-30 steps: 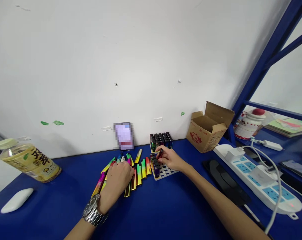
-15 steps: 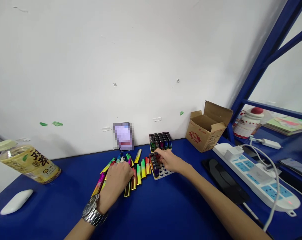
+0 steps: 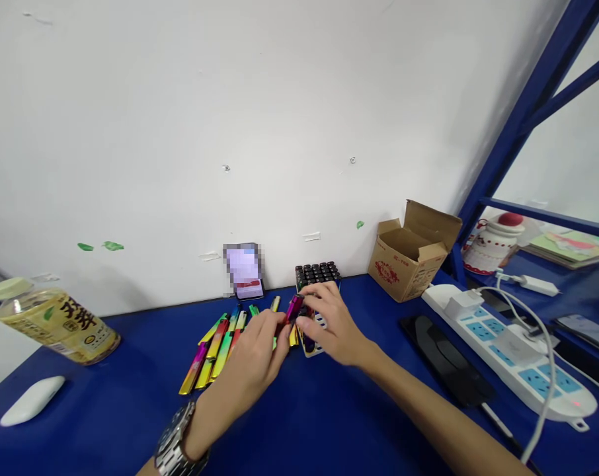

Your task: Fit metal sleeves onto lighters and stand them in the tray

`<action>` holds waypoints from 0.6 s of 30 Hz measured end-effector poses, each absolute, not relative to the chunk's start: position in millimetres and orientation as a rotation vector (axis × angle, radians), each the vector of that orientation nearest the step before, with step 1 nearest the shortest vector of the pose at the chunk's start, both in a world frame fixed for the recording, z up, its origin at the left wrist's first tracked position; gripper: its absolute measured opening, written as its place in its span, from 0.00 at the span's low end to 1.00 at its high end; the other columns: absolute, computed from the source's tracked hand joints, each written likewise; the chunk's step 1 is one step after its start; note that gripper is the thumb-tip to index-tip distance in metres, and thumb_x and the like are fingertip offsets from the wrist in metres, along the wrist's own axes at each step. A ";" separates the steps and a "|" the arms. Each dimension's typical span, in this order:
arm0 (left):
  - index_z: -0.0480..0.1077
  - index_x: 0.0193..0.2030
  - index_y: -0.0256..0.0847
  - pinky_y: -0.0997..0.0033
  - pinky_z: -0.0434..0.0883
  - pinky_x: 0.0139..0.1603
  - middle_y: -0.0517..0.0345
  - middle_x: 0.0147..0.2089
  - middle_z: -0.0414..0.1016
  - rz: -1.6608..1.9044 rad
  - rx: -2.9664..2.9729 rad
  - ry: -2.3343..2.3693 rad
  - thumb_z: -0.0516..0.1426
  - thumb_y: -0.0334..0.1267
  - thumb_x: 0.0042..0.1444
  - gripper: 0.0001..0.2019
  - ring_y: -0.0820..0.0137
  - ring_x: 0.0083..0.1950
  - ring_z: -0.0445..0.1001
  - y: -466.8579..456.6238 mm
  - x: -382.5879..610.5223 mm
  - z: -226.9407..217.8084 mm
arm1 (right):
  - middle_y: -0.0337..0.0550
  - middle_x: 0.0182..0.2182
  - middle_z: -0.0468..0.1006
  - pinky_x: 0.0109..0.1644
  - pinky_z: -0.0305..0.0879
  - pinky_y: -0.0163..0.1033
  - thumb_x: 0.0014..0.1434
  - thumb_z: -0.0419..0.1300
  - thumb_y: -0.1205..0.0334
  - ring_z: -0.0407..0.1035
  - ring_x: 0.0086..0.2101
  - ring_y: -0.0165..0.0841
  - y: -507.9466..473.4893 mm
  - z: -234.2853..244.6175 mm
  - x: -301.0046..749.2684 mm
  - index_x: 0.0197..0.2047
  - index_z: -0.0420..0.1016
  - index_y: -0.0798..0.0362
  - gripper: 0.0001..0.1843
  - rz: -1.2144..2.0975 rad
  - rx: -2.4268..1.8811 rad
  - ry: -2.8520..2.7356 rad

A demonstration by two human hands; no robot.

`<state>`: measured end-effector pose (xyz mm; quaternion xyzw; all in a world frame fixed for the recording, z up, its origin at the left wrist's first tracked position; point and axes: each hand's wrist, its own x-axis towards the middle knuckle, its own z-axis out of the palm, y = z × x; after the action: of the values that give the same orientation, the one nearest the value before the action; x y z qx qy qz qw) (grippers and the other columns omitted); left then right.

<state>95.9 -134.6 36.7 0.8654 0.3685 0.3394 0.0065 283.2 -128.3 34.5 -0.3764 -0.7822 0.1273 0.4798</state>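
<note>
My left hand (image 3: 252,354), with a metal watch (image 3: 178,439) on its wrist, pinches a shiny purple lighter (image 3: 294,308) between thumb and fingers. Thumb and fingers of my right hand (image 3: 334,324) are spread close around the lighter's right side; whether they touch it, I cannot tell. Below my right hand lies a white perforated tray (image 3: 313,352), partly covered by it. Behind that hand stands a block of upright lighters with black ends (image 3: 318,272). Several loose metallic lighters (image 3: 196,367) in mixed colours lie around and left of my left hand.
A phone (image 3: 244,268) leans on the wall. An opened carton (image 3: 403,264) stands right, near a black phone (image 3: 445,357) and a white power strip (image 3: 512,357) with cables. At left are a yellow-labelled bottle (image 3: 61,324) and a white oval case (image 3: 32,400).
My left hand has lifted from the loose lighters and moved right with a purple one. My right hand has drawn back slightly from the tray, its fingers opening toward that lighter.
</note>
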 end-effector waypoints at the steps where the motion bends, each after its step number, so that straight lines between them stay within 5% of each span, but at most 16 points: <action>1: 0.64 0.42 0.41 0.69 0.70 0.38 0.55 0.37 0.71 1.072 2.714 1.095 0.45 0.36 0.66 0.08 0.68 0.38 0.72 -137.2 97.6 37.2 | 0.47 0.42 0.74 0.52 0.60 0.48 0.62 0.55 0.60 0.63 0.45 0.39 -132.9 36.9 277.3 0.40 0.75 0.53 0.09 0.326 -0.904 -1.901; 8: 0.65 0.47 0.39 0.63 0.71 0.45 0.50 0.42 0.73 1.071 2.669 1.140 0.47 0.39 0.66 0.10 0.65 0.44 0.73 -135.0 96.7 36.3 | 0.37 0.25 0.73 0.36 0.65 0.36 0.64 0.50 0.58 0.67 0.27 0.30 -119.4 20.3 276.5 0.34 0.67 0.52 0.10 0.579 -0.880 -1.226; 13: 0.67 0.44 0.38 0.62 0.70 0.44 0.50 0.41 0.73 0.942 2.612 1.232 0.45 0.41 0.66 0.12 0.64 0.43 0.72 -130.6 94.1 34.8 | 0.25 0.09 0.48 0.15 0.38 0.30 0.57 0.51 0.42 0.39 0.12 0.22 -93.8 0.5 296.7 0.21 0.58 0.50 0.23 1.136 -0.935 -0.915; 18: 0.68 0.43 0.39 0.61 0.69 0.45 0.50 0.41 0.74 0.866 2.610 1.255 0.44 0.41 0.66 0.13 0.63 0.43 0.71 -130.0 94.1 33.3 | 0.29 0.07 0.45 0.13 0.35 0.31 0.59 0.43 0.46 0.38 0.10 0.23 -88.2 -9.3 295.8 0.13 0.48 0.48 0.27 1.246 -1.063 -0.783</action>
<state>94.1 -130.0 33.3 0.8620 0.4144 0.2859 0.0596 295.8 -88.2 -9.3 -0.4615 -0.3399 0.5408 0.6156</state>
